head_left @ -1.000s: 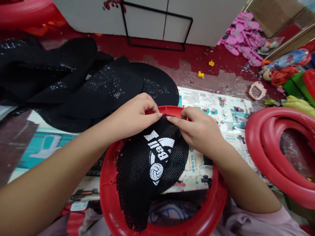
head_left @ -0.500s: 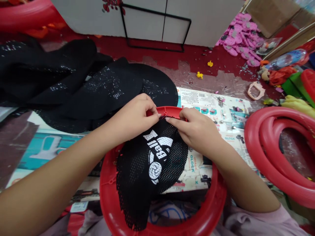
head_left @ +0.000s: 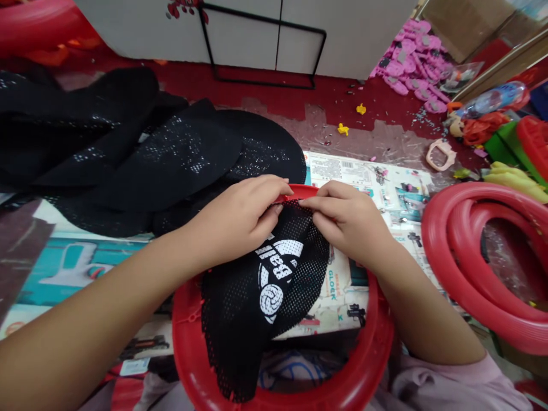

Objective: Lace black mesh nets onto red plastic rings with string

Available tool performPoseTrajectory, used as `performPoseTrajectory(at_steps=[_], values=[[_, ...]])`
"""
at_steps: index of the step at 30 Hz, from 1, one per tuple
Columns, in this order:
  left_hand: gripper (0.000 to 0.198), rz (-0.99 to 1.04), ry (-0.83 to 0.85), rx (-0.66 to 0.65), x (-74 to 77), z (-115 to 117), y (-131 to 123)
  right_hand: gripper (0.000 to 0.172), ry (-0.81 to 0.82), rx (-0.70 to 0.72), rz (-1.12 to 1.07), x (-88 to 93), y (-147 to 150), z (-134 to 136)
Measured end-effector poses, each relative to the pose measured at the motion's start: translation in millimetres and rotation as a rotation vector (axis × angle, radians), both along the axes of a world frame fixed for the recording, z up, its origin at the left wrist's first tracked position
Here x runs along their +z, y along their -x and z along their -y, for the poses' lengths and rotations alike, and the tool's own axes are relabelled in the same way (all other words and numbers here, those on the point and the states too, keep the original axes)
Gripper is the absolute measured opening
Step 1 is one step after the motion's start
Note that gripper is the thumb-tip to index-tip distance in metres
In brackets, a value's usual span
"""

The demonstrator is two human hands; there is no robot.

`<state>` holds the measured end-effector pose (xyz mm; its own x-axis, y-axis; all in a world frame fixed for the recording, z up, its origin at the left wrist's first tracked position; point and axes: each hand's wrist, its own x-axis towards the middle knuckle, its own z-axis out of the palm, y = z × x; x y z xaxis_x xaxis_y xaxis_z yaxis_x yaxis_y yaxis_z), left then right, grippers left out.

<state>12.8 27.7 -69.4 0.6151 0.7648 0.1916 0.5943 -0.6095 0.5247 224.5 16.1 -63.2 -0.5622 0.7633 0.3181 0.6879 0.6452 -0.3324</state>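
A black mesh fabric piece (head_left: 240,319) with a white printed ball and lettering hangs across a red plastic ring (head_left: 371,365). My left hand (head_left: 252,208) pinches the mesh's upper edge at the far side of the ring, its thumb below and fingers over the rim. Close beside it, my right hand (head_left: 342,214) grips the same edge from the right between thumb and fingers. The mesh is also attached along the ring's lower left. The fingers cover part of the far rim and some of the print.
A heap of black mesh pieces (head_left: 180,154) lies at the left. More red rings (head_left: 454,217) are stacked at the right. Printed cardboard (head_left: 363,171) lies under the work. Pink plastic parts (head_left: 411,60), a bottle (head_left: 492,100) and small yellow pieces (head_left: 343,129) lie farther back.
My left hand has turned over the far rim, its fingers now reaching farther right over the mesh edge. My right hand has shifted slightly right, its fingers drawn closer together.
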Motion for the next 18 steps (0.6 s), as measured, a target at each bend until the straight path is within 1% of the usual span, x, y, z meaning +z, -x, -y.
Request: performPoseTrajectory(at_steps=[3, 7, 9, 13, 18], values=[[0.03, -0.041, -0.035, -0.036, -0.2, 1.3, -0.3, 0.028, 0.014, -0.039, -0.021, 0.5, -0.1, -0.7], [0.032, -0.069, -0.063, -0.055, -0.1, 1.4, 1.2, 0.019, 0.095, -0.178, -0.06, 1.7, 1.2, -1.1], [0.035, -0.072, -0.072, -0.065, -0.2, 1.3, 1.5, 0.016, 0.117, -0.219, -0.078, 1.2, 2.2, -2.1], [0.037, -0.07, -0.114, -0.07, -2.4, 0.9, 1.0, 0.012, 0.124, -0.219, -0.088, -1.3, 4.2, -4.3], [0.039, -0.093, -0.163, -0.074, -6.9, 0.2, 1.5, 0.013, 0.078, -0.219, -0.089, -4.2, 4.6, -4.6]])
